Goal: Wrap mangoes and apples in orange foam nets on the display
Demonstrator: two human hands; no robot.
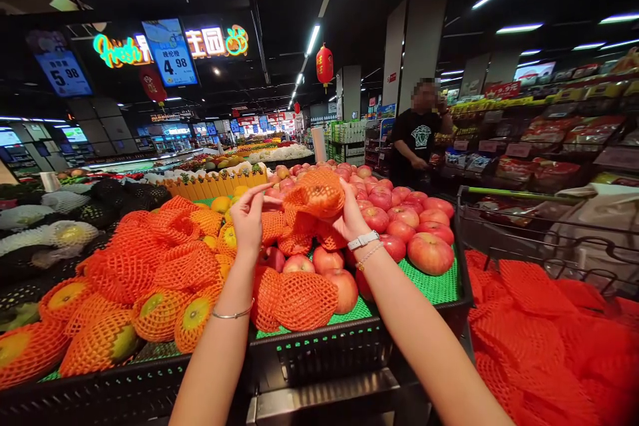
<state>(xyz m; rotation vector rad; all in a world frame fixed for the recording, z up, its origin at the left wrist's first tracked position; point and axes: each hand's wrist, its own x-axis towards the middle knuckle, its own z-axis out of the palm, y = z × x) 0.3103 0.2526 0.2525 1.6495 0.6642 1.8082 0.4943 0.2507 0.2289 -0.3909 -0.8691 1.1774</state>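
My right hand (349, 219) is raised over the fruit display and grips a fruit wrapped in an orange foam net (317, 194). My left hand (248, 216) pinches the loose edge of that net with thumb and fingers. Below them lie red apples (430, 251), some bare and some in nets, on a green mat (439, 285). To the left sit netted mangoes (154, 309) in a black crate (319, 353).
A shopping cart (504, 196) at the right holds a heap of empty orange foam nets (544, 339). A person in a black shirt (417, 140) stands beyond the apples by stocked shelves. More fruit displays and price signs lie at the back left.
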